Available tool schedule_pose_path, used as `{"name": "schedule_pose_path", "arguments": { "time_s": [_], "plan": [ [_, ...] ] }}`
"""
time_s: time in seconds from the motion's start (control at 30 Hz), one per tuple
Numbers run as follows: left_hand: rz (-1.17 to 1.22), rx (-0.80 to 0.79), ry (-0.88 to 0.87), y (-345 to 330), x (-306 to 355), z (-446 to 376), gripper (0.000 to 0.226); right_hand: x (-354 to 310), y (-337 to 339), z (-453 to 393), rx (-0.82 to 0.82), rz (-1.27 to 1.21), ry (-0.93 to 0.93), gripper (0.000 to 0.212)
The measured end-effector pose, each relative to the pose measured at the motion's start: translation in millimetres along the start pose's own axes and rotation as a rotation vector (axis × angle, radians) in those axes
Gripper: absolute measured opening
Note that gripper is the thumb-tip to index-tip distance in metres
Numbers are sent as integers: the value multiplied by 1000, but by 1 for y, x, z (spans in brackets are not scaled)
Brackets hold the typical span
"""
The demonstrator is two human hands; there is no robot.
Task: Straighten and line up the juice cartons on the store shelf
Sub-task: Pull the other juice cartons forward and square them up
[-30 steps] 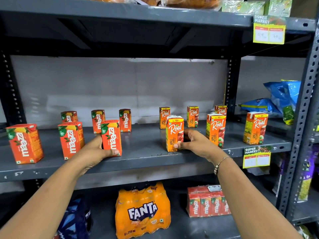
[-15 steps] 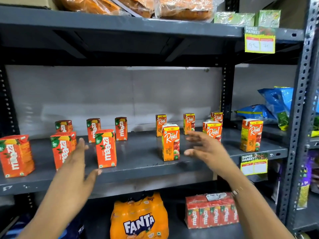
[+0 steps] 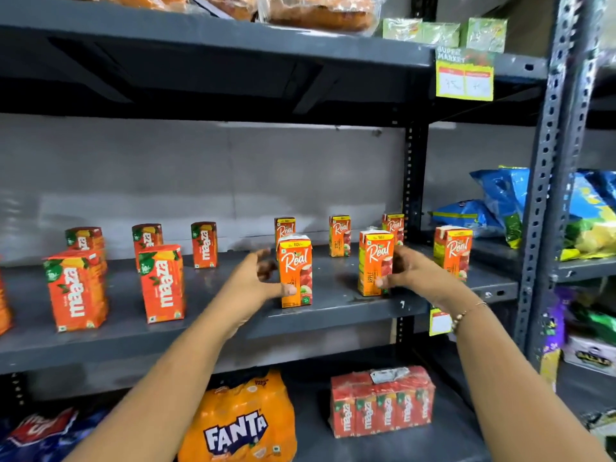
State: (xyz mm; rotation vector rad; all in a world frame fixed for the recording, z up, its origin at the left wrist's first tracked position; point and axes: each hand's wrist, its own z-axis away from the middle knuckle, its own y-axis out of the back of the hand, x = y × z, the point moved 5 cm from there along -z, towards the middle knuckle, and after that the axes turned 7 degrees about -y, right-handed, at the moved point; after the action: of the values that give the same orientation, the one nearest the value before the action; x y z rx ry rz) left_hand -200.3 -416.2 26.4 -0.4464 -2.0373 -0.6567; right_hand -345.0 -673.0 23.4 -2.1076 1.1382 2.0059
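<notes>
On the grey metal shelf (image 3: 206, 295), Maaza cartons (image 3: 161, 283) and Real cartons (image 3: 339, 235) are stood upright, labels faced outward. The front Real carton (image 3: 296, 271) is pinched at its left edge by the left hand (image 3: 253, 285); the Real APPLE carton (image 3: 373, 261) beside it is gripped by the right hand (image 3: 413, 276).

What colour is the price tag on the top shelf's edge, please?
The price tag is yellow with a green header, best seen in the head view.
</notes>
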Motion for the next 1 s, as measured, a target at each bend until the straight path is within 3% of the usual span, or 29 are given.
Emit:
{"name": "schedule_pose_path", "arguments": {
  "time_s": [0.07, 0.17, 0.53, 0.87, 1.0],
  "plan": [
    [20, -28, 11, -3, -7, -4, 65, 2, -6, -3, -55, -18, -10, 44],
    [-24, -46, 14, -7, -17, -5, 48, 4, -8, -3, -48, -46, -17, 39],
    [-18, -29, 29, -11, -20, -7, 40, 2, -8, 1, -97, -93, -26, 42],
    [-43, -29, 13, -11, -18, -5, 38, 4, -10, 2, -91, -123, 1, 57],
    [-45, -32, 15, -11, -19, -5, 37, 4, -10, 3, -111, -139, 15, 74]
  ]
}}
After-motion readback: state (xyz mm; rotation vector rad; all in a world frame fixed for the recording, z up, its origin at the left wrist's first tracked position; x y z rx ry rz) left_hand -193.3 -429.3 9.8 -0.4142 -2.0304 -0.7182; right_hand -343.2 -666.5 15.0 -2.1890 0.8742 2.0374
